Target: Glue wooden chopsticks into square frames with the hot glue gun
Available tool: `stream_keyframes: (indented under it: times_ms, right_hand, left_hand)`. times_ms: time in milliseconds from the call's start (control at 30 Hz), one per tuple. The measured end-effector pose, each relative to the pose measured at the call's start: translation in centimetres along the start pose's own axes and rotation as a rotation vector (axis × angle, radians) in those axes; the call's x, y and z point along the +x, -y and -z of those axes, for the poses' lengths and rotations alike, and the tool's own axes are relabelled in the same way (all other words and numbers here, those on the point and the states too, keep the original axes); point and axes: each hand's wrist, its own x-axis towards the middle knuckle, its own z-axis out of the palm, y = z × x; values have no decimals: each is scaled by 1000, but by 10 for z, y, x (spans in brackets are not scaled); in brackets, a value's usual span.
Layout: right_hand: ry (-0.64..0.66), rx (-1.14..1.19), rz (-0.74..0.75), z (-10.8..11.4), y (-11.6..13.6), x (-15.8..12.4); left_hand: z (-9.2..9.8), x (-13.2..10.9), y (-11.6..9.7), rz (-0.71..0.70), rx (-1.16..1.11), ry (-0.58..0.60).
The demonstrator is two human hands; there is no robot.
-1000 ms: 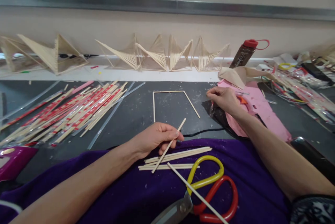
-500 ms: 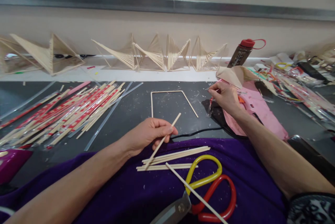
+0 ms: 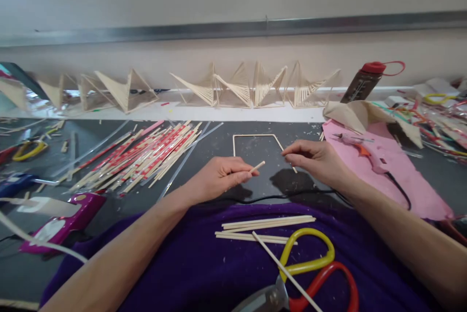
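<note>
Pinching 1 wooden stick in left hand. Holding right hand, narrowly pinched, near 3-sided stick frame; cannot tell if gripping anything.

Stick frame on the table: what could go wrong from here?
1. The right hand, close by the stick frame, might knock it askew.
2. The black cord runs near both wrists; an arm could snag it.
3. A loose stick lies across the scissors; shifting them may send it rolling.

Stick frame on grey table
</note>
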Motion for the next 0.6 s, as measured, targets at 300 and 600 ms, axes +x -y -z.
stream_keyframes:
  times_ms: [300, 600]
  right_hand:
    - [189, 405, -77, -20, 23, -13]
    - [275, 651, -243, -20, 15, -12]
  left_hand:
    - [-15, 0, -7, -139, 101, 46]
    - [-20, -1, -8, -115, 258, -27]
